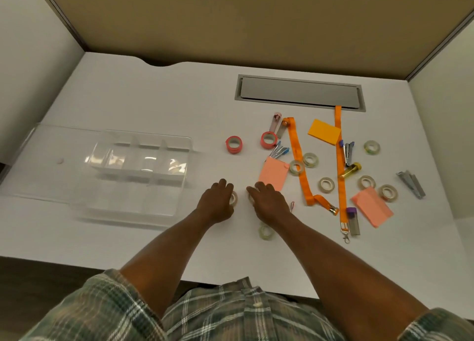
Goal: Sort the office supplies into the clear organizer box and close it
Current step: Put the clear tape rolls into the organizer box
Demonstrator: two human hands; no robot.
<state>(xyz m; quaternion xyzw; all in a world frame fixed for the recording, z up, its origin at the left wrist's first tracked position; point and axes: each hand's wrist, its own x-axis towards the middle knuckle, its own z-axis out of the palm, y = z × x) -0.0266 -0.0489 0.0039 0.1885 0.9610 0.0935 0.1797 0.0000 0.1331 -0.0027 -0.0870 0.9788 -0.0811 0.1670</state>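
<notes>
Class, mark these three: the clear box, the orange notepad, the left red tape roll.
box (147,161): head view, empty middle compartment.
orange notepad (324,131): head view, top face centre.
left red tape roll (233,150): head view, near outer wall.

clear organizer box lies open beside scattered supplies.
</notes>
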